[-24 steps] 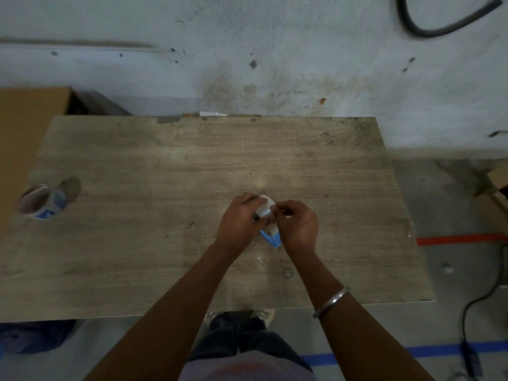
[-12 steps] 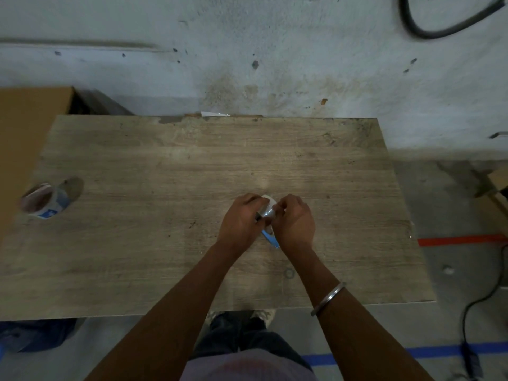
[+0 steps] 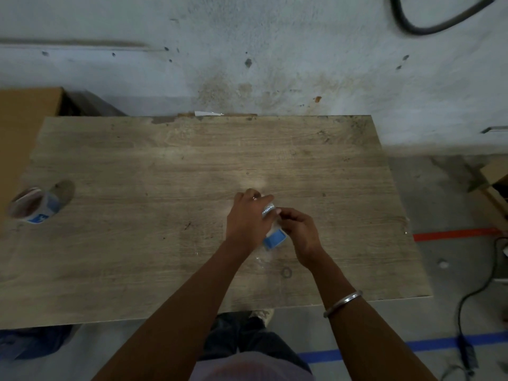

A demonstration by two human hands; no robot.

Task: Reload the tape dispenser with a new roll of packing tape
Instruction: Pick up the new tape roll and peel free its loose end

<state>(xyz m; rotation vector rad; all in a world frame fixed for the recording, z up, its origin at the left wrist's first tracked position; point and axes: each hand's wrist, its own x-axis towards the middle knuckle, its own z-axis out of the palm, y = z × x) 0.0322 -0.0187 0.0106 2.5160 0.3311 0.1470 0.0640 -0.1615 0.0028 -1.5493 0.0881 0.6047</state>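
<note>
Gripping tape dispenser (image 3: 273,239), left hand (image 3: 245,221), right hand (image 3: 299,231) pinching

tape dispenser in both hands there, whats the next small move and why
Probably pull the tape end a little further out with the right hand while the left hand steadies the tape dispenser. The right fingers pinch at the shiny strip by its top, so threading looks unfinished. The other roll sits untouched at the table's left edge.
</note>
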